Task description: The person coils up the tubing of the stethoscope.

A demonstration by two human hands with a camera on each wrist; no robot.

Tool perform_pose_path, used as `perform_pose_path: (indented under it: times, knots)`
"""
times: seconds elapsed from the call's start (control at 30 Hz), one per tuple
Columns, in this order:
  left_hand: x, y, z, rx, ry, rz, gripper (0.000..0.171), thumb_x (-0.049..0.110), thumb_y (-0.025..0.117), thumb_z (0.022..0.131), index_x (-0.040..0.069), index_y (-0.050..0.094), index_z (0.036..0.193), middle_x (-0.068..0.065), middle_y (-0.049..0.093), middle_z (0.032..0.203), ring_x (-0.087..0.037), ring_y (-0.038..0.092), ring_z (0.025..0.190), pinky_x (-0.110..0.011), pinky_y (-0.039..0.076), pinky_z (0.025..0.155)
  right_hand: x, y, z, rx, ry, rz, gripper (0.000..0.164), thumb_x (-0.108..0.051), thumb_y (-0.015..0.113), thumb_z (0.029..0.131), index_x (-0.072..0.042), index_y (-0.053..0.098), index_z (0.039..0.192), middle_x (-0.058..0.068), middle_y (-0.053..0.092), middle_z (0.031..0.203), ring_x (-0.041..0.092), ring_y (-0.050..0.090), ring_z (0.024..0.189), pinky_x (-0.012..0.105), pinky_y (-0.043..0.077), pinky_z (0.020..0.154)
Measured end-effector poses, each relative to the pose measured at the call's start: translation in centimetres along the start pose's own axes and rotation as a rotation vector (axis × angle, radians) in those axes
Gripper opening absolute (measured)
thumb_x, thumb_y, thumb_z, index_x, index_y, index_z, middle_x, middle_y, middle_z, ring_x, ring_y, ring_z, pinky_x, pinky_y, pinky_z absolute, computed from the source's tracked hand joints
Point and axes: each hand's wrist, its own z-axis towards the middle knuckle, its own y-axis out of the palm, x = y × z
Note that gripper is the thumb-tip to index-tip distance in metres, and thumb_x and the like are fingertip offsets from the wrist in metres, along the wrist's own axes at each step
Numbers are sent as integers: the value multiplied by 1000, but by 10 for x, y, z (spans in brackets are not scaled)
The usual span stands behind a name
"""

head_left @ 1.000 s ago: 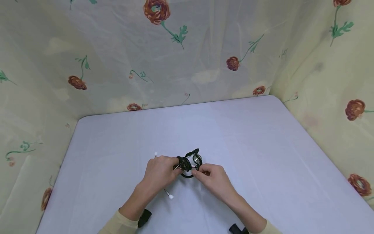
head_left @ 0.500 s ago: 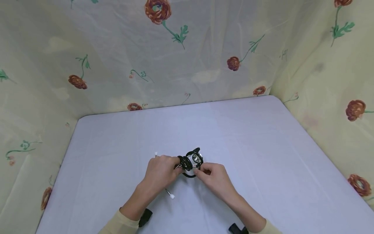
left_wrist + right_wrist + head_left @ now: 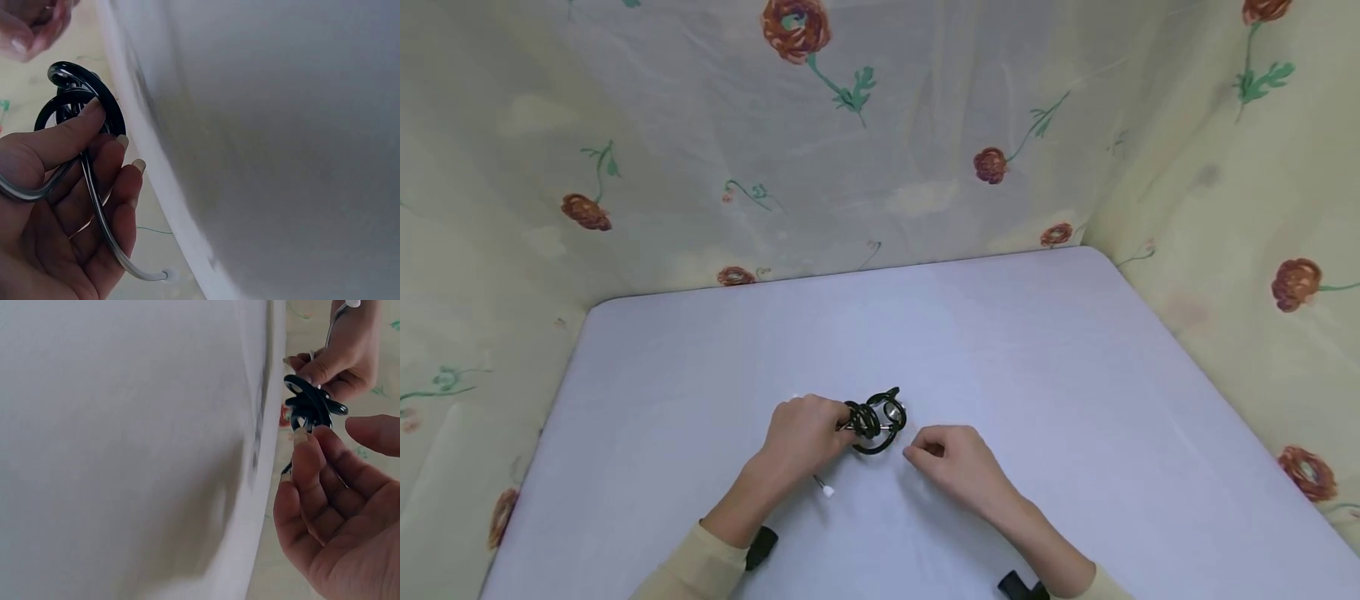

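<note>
A stethoscope [image 3: 865, 421] with its black tubing wound into a bundle is held above the white table by my left hand [image 3: 805, 433]. The thumb and fingers pinch it where the metal ear tubes [image 3: 103, 219] meet the coils. One white ear tip [image 3: 828, 491] pokes out below the hand. The round silver chest piece [image 3: 893, 411] shows inside a loop at the bundle's right end. My right hand [image 3: 955, 467] hangs just right of the bundle, fingers loosely curled and holding nothing. In the right wrist view, its thumb stands away from the fingertips, which overlap the tubing [image 3: 306, 400].
A white-covered table [image 3: 1037, 350] spreads beneath both hands. Pale floral curtains [image 3: 925, 125] rise along its back and sides. Black wrist-worn devices [image 3: 762, 547] show under the forearms, near the cream sleeves.
My right hand has let go of the tubing and now sits apart from it. The left hand has shifted slightly left with the stethoscope. The head view has turned slightly.
</note>
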Motion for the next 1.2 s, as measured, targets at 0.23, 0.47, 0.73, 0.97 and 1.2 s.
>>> perform_pose_path:
  times: [0.23,0.47,0.73,0.97,1.2]
  knots:
    - [-7,6,8,-17,-7,-9,26,37,73,74,24,57,59,12,53,55,-9,42,52,-28,30,45,11,-7,-7,-46,-18,-46,10,-21,64,83,-21,70,75,-13,62,66,4,52,62,20,41,62]
    - [-12,10,11,-45,-47,-23,18,30,74,74,21,63,64,9,58,58,-10,44,53,-28,33,47,16,-12,-12,-98,-70,-56,9,-18,62,84,-18,70,80,-11,64,70,1,53,65,20,44,65]
    - [-14,9,10,-76,-18,-15,13,24,72,74,19,64,65,8,55,62,-10,46,59,-27,36,54,23,-20,-15,-102,-77,-69,8,-17,62,84,-18,70,84,-9,67,77,0,56,69,20,45,67]
    - [-9,2,4,-80,1,90,6,19,69,74,15,68,71,3,54,64,-15,45,59,-30,36,56,26,-28,-12,-106,-67,-60,8,-17,61,86,-17,69,85,-6,68,80,2,58,72,20,46,68]
    - [-5,1,1,-64,-16,160,11,25,69,74,14,69,76,1,54,65,-18,48,62,-34,39,61,27,-31,-10,-85,-71,-79,8,-17,63,84,-16,70,86,-9,68,81,1,58,73,20,46,69]
